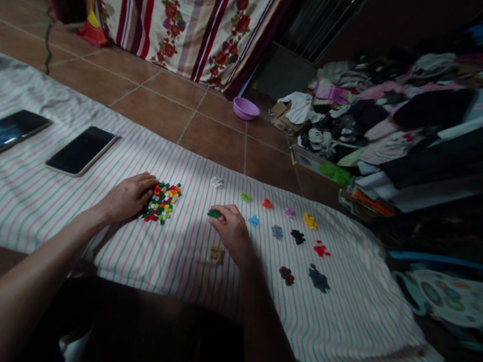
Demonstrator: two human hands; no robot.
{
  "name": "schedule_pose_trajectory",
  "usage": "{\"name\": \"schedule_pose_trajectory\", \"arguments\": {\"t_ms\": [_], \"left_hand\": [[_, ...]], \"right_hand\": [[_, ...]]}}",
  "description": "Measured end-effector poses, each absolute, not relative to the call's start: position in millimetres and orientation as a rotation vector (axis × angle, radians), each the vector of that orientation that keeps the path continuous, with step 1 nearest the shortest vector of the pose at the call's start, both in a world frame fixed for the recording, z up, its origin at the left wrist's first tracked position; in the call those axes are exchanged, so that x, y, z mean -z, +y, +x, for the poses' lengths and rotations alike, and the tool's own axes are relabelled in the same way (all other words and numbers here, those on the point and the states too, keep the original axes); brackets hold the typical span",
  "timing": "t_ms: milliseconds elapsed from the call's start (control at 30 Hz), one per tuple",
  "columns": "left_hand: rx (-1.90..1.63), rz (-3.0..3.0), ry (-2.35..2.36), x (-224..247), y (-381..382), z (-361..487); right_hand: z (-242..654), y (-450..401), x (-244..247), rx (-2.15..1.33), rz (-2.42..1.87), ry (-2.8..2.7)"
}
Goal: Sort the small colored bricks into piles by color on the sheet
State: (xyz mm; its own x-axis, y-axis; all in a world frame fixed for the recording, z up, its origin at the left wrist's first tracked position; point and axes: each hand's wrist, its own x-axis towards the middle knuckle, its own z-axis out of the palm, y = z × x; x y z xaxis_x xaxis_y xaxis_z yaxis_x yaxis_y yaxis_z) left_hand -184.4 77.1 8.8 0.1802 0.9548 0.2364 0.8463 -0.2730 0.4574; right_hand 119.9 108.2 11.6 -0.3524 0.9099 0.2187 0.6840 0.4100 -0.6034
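Note:
A pile of small mixed-colour pieces, in red, green, yellow, white and orange, lies on the striped cloth. My left hand rests at its left edge with the fingers curled in; what they hold, if anything, is hidden. To the right, my right hand has its thumb and fingers pinched at small dark green pieces, just above or on the cloth. Close to that hand are little piles of tan pieces, white pieces, light blue pieces and lime green pieces.
Further right lie small piles in orange, purple, yellow, grey, black, red, brown and dark grey-blue. Two phones lie left. A purple basin stands on the floor.

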Motion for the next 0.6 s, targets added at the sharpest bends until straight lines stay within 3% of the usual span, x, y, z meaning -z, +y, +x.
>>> {"name": "schedule_pose_trajectory", "arguments": {"t_ms": [600], "left_hand": [[-0.731, 2.218, 1.742, -14.2, 76.2, -183.2]], "right_hand": [[125.8, 101.9, -25.2, -0.677, -1.332, -2.143]]}}
